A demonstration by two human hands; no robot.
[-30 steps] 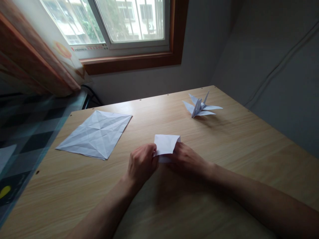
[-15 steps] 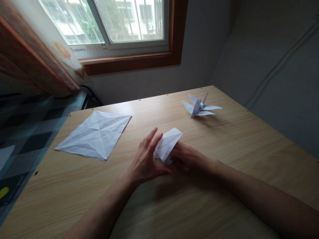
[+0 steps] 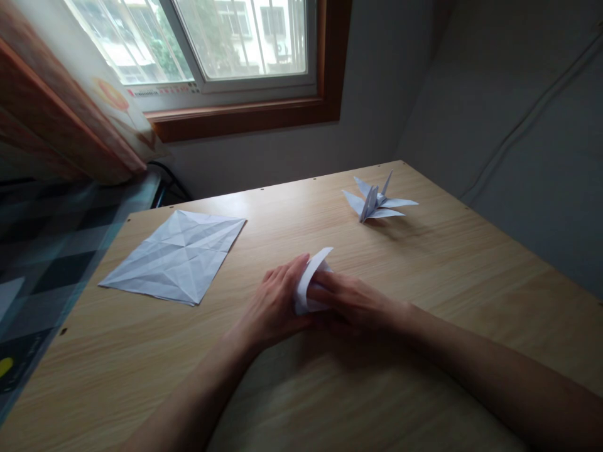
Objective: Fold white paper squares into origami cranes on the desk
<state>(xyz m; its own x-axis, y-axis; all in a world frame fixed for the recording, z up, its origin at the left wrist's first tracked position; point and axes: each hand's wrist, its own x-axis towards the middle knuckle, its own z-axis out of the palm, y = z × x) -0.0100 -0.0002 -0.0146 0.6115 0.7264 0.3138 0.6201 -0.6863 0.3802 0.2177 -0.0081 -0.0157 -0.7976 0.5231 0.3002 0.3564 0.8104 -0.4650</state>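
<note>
A small piece of folded white paper (image 3: pixel 306 285) is held between my two hands above the middle of the table. My left hand (image 3: pixel 277 301) is closed around its left side, thumb below and fingers behind. From the right, the fingers of my right hand (image 3: pixel 353 298) reach under the curved flap and grip the paper; their tips are partly hidden by it. Beyond my hands stands a folded paper crane (image 3: pixel 377 204) with several pointed tips. To the left lies a creased sheet of paper (image 3: pixel 181 251), flat and diamond-shaped.
The wooden table (image 3: pixel 438 351) has its far edge near the wall below a brown-framed window (image 3: pixel 254 113). A curtain (image 3: pixel 80 94) hangs at the left over a surface with a checked cover (image 3: pixel 56 251). A cable (image 3: pixel 522 119) runs down the right wall.
My left hand has closed onto the folded paper, its fingers and thumb drawing together. The paper's upper flap has bent from a broad face into a narrow curve. My view shifted slightly.
</note>
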